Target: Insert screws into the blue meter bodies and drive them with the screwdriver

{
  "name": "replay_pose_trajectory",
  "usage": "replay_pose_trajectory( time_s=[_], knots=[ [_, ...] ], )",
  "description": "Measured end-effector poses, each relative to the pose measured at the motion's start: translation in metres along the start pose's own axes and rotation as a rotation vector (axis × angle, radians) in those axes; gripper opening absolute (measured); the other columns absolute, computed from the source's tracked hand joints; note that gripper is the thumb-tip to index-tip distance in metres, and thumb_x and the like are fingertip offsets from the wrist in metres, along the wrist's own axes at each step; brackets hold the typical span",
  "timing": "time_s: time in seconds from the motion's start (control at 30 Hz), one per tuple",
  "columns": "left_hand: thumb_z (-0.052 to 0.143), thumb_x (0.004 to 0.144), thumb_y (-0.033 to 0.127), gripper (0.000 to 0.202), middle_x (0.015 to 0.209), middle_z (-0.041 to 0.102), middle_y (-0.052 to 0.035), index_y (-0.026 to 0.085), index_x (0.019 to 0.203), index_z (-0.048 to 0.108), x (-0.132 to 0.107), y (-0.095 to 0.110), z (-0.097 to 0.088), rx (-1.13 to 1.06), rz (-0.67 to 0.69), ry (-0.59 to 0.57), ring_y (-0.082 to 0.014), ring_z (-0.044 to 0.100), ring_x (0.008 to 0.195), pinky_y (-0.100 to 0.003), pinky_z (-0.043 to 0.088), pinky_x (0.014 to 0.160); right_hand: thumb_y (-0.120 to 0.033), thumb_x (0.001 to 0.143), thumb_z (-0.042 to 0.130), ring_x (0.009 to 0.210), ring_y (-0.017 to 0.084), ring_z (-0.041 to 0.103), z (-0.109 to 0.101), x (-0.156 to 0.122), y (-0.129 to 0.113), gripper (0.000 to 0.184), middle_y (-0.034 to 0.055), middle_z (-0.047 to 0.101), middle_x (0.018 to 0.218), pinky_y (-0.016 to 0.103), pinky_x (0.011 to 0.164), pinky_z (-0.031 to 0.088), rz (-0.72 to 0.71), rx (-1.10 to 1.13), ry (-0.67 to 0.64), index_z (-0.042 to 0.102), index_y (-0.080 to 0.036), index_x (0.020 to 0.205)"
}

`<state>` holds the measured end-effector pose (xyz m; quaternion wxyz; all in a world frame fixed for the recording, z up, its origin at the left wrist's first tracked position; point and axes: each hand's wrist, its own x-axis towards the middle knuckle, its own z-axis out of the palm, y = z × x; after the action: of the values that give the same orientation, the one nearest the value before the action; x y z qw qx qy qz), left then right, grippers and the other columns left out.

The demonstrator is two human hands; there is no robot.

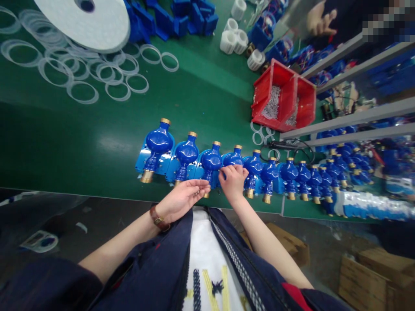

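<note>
A row of several blue water-meter bodies with brass ends lies on a green table near its front edge. My right hand is closed, its fingers pinched against the body of one meter in the middle of the row. My left hand is just left of it at the table edge, palm up and fingers half curled, holding small pieces I cannot make out. A brown watch strap is on my left wrist.
A red bin with metal parts stands behind the row. White rings and a big white roll lie at far left, blue housings and white cylinders behind. Another person's hand is at the top right. Cardboard boxes sit on the floor.
</note>
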<state>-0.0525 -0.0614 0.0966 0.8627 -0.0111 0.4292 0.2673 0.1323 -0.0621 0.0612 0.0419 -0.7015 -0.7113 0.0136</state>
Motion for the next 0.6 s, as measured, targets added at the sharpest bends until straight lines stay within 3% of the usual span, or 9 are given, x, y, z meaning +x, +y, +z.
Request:
replay_pose_trajectory(
  time_s=[0.07, 0.17, 0.27, 0.37, 0.5, 0.6],
  knots=[
    [0.046, 0.086, 0.002, 0.022, 0.09, 0.068, -0.0122, 0.007, 0.09, 0.066, -0.003, 0.002, -0.005, -0.004, 0.005, -0.032, -0.0107, 0.064, 0.079, -0.018, 0.051, 0.074, -0.027, 0.084, 0.054, 0.088, 0.021, 0.045, 0.01, 0.003, 0.003, 0.015, 0.0011, 0.066, 0.077, 0.039, 0.082, 0.022, -0.027, -0.075, -0.062, 0.061, -0.021, 0.073],
    [0.053, 0.086, 0.012, 0.013, 0.088, 0.067, -0.0103, 0.009, 0.087, 0.066, -0.004, 0.003, -0.013, -0.005, 0.005, -0.077, -0.0073, 0.062, 0.07, -0.014, 0.049, 0.065, -0.029, 0.086, 0.051, 0.088, 0.022, 0.044, 0.01, 0.004, 0.004, 0.021, 0.0028, 0.065, 0.074, 0.041, 0.083, 0.021, -0.072, -0.145, -0.105, 0.059, -0.019, 0.069],
    [0.06, 0.083, 0.023, 0.015, 0.063, 0.057, -0.0012, 0.009, 0.081, 0.065, -0.003, 0.003, -0.019, 0.001, 0.035, -0.127, -0.0017, 0.047, 0.05, -0.01, 0.038, 0.047, -0.032, 0.087, 0.05, 0.084, 0.021, 0.046, -0.005, 0.004, 0.002, 0.026, 0.0043, 0.063, 0.072, 0.04, 0.081, 0.024, -0.092, -0.121, -0.111, 0.059, -0.018, 0.067],
    [0.063, 0.081, 0.027, 0.018, 0.057, 0.046, 0.0037, 0.01, 0.087, 0.065, -0.004, 0.003, -0.018, 0.012, 0.093, -0.191, -0.0021, 0.039, 0.049, -0.012, 0.032, 0.045, -0.031, 0.089, 0.046, 0.077, 0.018, 0.049, -0.027, 0.001, -0.01, 0.027, 0.0046, 0.063, 0.073, 0.036, 0.077, 0.033, -0.084, 0.102, -0.054, 0.061, -0.017, 0.071],
    [0.066, 0.076, 0.021, 0.027, 0.064, 0.053, 0.0029, 0.015, 0.102, 0.059, -0.006, 0.003, -0.015, 0.082, 0.153, -0.183, -0.0049, 0.046, 0.056, -0.016, 0.038, 0.055, -0.025, 0.089, 0.047, 0.08, 0.015, 0.054, -0.047, -0.007, -0.041, 0.019, 0.0046, 0.065, 0.083, 0.03, 0.076, 0.043, -0.204, 0.549, -0.117, 0.065, -0.017, 0.087],
    [0.066, 0.075, 0.023, 0.039, 0.065, 0.056, 0.0027, 0.016, 0.112, 0.054, -0.006, 0.003, -0.016, 0.137, 0.195, -0.116, -0.0064, 0.051, 0.056, -0.019, 0.04, 0.058, -0.023, 0.088, 0.048, 0.08, 0.015, 0.055, -0.049, -0.012, -0.06, 0.019, 0.0048, 0.065, 0.083, 0.032, 0.075, 0.045, -0.172, 0.656, -0.176, 0.067, -0.018, 0.088]
  ],
)
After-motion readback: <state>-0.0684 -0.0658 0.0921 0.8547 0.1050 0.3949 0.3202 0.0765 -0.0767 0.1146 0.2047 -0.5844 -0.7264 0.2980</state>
